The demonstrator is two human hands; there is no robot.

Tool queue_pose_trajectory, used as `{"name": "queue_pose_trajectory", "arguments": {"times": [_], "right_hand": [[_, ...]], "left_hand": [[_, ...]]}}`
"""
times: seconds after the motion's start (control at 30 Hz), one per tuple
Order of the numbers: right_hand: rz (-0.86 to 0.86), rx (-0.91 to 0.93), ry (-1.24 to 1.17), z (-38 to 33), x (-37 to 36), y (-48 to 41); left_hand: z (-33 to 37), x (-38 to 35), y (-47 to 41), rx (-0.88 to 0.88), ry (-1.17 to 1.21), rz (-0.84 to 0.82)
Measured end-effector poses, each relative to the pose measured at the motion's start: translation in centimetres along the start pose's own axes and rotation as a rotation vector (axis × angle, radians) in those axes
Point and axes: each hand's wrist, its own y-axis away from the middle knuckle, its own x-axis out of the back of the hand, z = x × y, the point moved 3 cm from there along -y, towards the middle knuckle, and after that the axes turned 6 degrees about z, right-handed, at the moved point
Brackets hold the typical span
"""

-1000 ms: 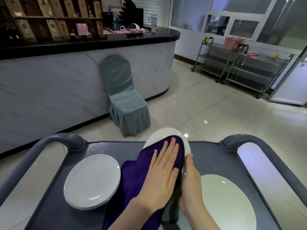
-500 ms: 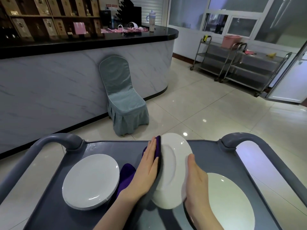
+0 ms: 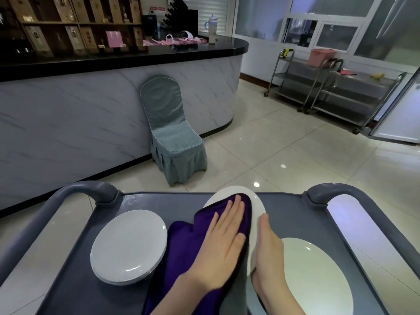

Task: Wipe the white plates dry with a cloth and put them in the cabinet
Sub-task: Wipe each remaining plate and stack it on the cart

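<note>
While my left hand [image 3: 225, 242] lies flat, fingers straight, pressing the soft purple cloth [image 3: 188, 242] onto the smooth, round white plate [image 3: 258, 206], my right hand [image 3: 268, 244] braces its rim, seemingly flat-fingered too, above the grey plastic cart [image 3: 159, 201].

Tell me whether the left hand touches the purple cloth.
Touching. Head view shows the left hand flat on the purple cloth, pressing it against the plate.
</note>
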Motion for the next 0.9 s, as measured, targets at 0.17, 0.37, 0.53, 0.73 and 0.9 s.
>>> {"name": "queue_pose_trajectory", "arguments": {"times": [0.17, 0.37, 0.53, 0.73, 0.9], "right_hand": [[0.057, 0.008, -0.019, -1.1, 1.0, -0.7], [0.066, -0.035, -0.019, -0.3, 1.6, -0.1], [0.057, 0.008, 0.024, -1.6, 1.7, -0.5], [0.027, 0.252, 0.290, -2.7, 2.4, -2.1], [-0.229, 0.590, 0.692, -1.4, 0.0, -0.5]], "left_hand": [[-1.3, 0.8, 0.6, 0.106, -0.018, -0.026], [-0.2, -1.4, 1.8, -0.019, -0.058, -0.123], [-2.5, -0.6, 1.2, 0.113, -0.013, -0.020], [-5.6, 0.3, 2.8, 0.322, -0.009, -0.059], [-4.3, 3.4, 2.0, 0.689, 0.861, 0.206]]}}
